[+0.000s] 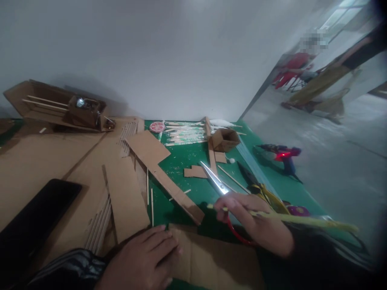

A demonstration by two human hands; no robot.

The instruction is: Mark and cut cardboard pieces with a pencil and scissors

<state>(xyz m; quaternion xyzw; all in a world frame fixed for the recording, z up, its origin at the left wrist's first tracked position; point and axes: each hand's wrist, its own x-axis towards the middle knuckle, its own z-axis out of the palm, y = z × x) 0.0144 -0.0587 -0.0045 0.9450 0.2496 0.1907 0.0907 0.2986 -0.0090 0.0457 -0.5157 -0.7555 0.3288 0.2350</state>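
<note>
My right hand is closed round a pair of scissors with red handles, its blades pointing up and to the left. A long yellowish strip also runs through the same hand, out past the wrist. My left hand lies palm down with its fingers bent together, on the left end of a cardboard piece near the front edge. Whether its fingertips grip the cardboard is hidden. Beyond it, a long cardboard strip lies slanting on the green table.
A black phone-like slab lies on cardboard at left, a cardboard structure behind it. Wooden sticks, a small cardboard box, pliers and a glue gun sit farther back. A person stands at far right.
</note>
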